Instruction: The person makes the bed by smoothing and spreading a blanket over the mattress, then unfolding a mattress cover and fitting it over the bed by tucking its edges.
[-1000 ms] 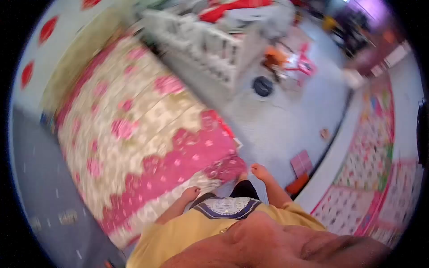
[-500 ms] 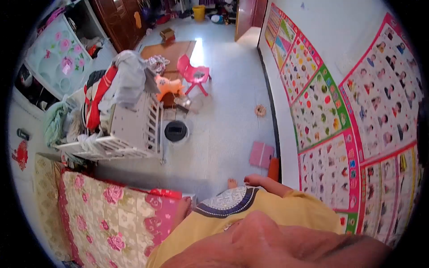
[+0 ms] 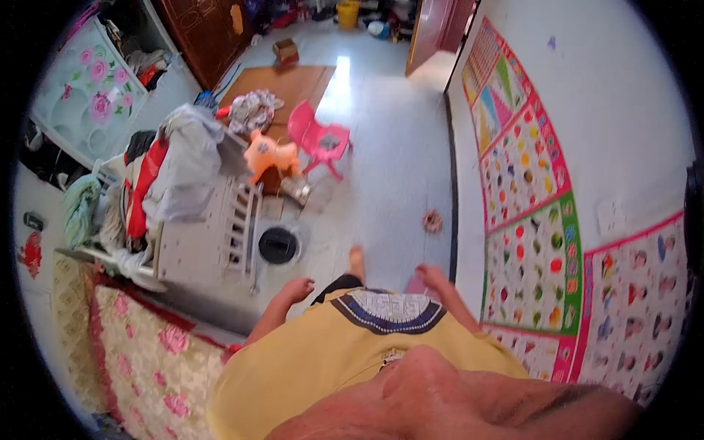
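Pale floor (image 3: 396, 154) lies ahead of the fingers (image 3: 303, 287), a postered wall (image 3: 623, 95) to their right. Left hand (image 3: 295, 290) and right hand (image 3: 431, 279) hang apart, too small to tell open from closed. Beyond the left fingers stands a round, black-topped bin (image 3: 278, 245); beside the right, a partly hidden pink object (image 3: 416, 285).

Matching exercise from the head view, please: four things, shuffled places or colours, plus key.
1. left hand
2. right hand
3. chair
4. bucket

A. yellow, far end of the room
B. on the side towards the wall posters
C. pink, beside the orange toy
D. on the side towards the crib

Pairs: 1-D, 2-B, 3-C, 4-A
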### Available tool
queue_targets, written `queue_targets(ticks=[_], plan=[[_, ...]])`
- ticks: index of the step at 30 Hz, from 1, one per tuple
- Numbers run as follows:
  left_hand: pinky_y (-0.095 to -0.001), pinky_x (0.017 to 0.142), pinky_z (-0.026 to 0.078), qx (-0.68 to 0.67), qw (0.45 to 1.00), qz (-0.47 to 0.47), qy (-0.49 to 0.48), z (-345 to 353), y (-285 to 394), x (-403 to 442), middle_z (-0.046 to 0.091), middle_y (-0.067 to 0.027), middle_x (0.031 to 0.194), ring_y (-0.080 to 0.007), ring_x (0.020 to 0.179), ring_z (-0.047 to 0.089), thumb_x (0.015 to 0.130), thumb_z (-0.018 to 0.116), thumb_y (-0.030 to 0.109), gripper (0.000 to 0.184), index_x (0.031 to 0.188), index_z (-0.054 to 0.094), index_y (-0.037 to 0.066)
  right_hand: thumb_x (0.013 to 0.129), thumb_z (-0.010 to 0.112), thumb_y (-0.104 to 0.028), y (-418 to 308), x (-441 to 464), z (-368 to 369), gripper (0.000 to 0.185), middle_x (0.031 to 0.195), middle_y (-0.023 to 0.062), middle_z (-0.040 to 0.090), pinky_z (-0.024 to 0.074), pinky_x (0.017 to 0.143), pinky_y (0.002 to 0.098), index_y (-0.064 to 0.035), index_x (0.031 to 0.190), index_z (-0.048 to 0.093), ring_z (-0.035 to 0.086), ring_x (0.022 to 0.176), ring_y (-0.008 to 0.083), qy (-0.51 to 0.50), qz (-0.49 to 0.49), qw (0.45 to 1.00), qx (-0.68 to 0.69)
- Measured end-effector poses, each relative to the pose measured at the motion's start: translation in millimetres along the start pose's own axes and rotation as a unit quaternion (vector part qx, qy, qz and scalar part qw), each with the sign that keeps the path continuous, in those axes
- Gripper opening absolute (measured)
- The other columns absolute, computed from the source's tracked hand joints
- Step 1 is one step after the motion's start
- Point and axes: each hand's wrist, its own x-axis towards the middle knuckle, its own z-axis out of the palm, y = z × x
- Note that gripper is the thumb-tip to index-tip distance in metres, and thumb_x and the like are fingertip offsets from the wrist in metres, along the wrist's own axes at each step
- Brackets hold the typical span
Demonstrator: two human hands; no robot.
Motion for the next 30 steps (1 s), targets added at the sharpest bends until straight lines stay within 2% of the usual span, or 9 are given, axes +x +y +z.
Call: queue_targets(ticks=[2, 3, 4, 10, 13, 16, 19, 26, 30], plan=[[-0.0411, 0.087, 0.047, 0.035, 0.999, -0.007, -0.019, -32, 2, 63, 0.063, -0.0153, 0.111, -0.0324, 0.102, 0.060, 0.087, 0.054, 0.032, 0.038, 0.118, 0.059, 0.009, 0.086, 0.056, -0.030, 20, 34, -6, 0.035, 0.105, 0.0188, 0.064, 0.0471, 0.086, 0.0408, -0.0051, 0.110, 0.061, 0.062, 0.098, 0.0349, -0.079, -0.001, 0.997, 0.001], [-0.0410, 0.088, 0.047, 0.024, 1.000, 0.003, -0.020, -59, 15, 93, 0.063, -0.0154, 0.111, -0.0325, 0.102, 0.059, 0.087, 0.054, 0.032, 0.038, 0.118, 0.059, 0.009, 0.089, 0.055, -0.032, 61, 55, 0, 0.038, 0.098, 0.0141, 0.067, 0.0481, 0.084, 0.0365, -0.0037, 0.114, 0.060, 0.064, 0.092, 0.0249, -0.117, -0.043, 0.990, 0.073], [-0.0409, 0.088, 0.047, 0.013, 0.999, 0.009, -0.029, -82, 27, 120, 0.063, -0.0155, 0.112, -0.0326, 0.103, 0.059, 0.087, 0.054, 0.032, 0.038, 0.117, 0.059, 0.009, 0.085, 0.056, -0.033, 61, 68, -4, 0.037, 0.105, 0.0174, 0.065, 0.0470, 0.087, 0.0390, -0.0049, 0.107, 0.062, 0.061, 0.099, 0.0337, -0.129, -0.040, 0.990, 0.046], [-0.0396, 0.087, 0.047, 0.001, 0.992, 0.123, 0.026, -227, 121, 312, 0.064, -0.0154, 0.109, -0.0317, 0.102, 0.060, 0.089, 0.052, 0.030, 0.037, 0.118, 0.058, 0.008, 0.085, 0.055, -0.032, 18, 157, -153, 0.037, 0.105, 0.0163, 0.065, 0.0471, 0.087, 0.0388, -0.0042, 0.109, 0.062, 0.061, 0.100, 0.0326, -0.015, 0.055, 0.998, -0.022], [-0.0382, 0.086, 0.048, -0.050, 0.984, 0.170, 0.011, -291, 189, 392, 0.064, -0.0160, 0.109, -0.0302, 0.100, 0.061, 0.091, 0.052, 0.029, 0.036, 0.118, 0.057, 0.007, 0.084, 0.058, -0.029, -12, 196, -220, 0.035, 0.105, 0.0165, 0.065, 0.0477, 0.087, 0.0403, -0.0066, 0.110, 0.063, 0.061, 0.100, 0.0323, 0.116, 0.081, 0.985, 0.094], [-0.0368, 0.085, 0.048, -0.115, 0.972, 0.207, -0.003, -338, 239, 478, 0.064, -0.0171, 0.107, -0.0280, 0.100, 0.062, 0.092, 0.053, 0.025, 0.032, 0.118, 0.058, 0.006, 0.088, 0.058, -0.028, 26, 255, -244, 0.033, 0.098, 0.0160, 0.067, 0.0503, 0.080, 0.0364, -0.0055, 0.112, 0.061, 0.065, 0.092, 0.0262, 0.136, 0.089, 0.984, 0.073], [-0.0369, 0.086, 0.048, -0.093, 0.970, 0.223, 0.032, -378, 277, 556, 0.064, -0.0177, 0.108, -0.0274, 0.100, 0.062, 0.092, 0.053, 0.025, 0.033, 0.119, 0.057, 0.006, 0.084, 0.058, -0.029, 43, 307, -286, 0.033, 0.104, 0.0176, 0.065, 0.0479, 0.086, 0.0420, -0.0076, 0.109, 0.063, 0.062, 0.096, 0.0349, 0.063, 0.144, 0.980, 0.125], [-0.0333, 0.086, 0.048, -0.137, 0.983, 0.119, -0.013, -465, 316, 705, 0.065, -0.0148, 0.108, -0.0220, 0.099, 0.062, 0.092, 0.054, 0.025, 0.036, 0.122, 0.056, 0.005, 0.085, 0.055, -0.030, 77, 509, -446, 0.033, 0.106, 0.0183, 0.063, 0.0474, 0.086, 0.0429, -0.0078, 0.109, 0.063, 0.061, 0.098, 0.0355, -0.043, 0.105, 0.993, -0.025], [-0.0320, 0.087, 0.047, -0.171, 0.976, 0.125, 0.045, -531, 365, 775, 0.065, -0.0143, 0.108, -0.0206, 0.099, 0.062, 0.092, 0.054, 0.023, 0.035, 0.122, 0.056, 0.004, 0.086, 0.053, -0.030, 64, 644, -570, 0.034, 0.108, 0.0187, 0.062, 0.0470, 0.087, 0.0433, -0.0072, 0.109, 0.063, 0.059, 0.100, 0.0359, 0.064, 0.021, 0.996, -0.055]])
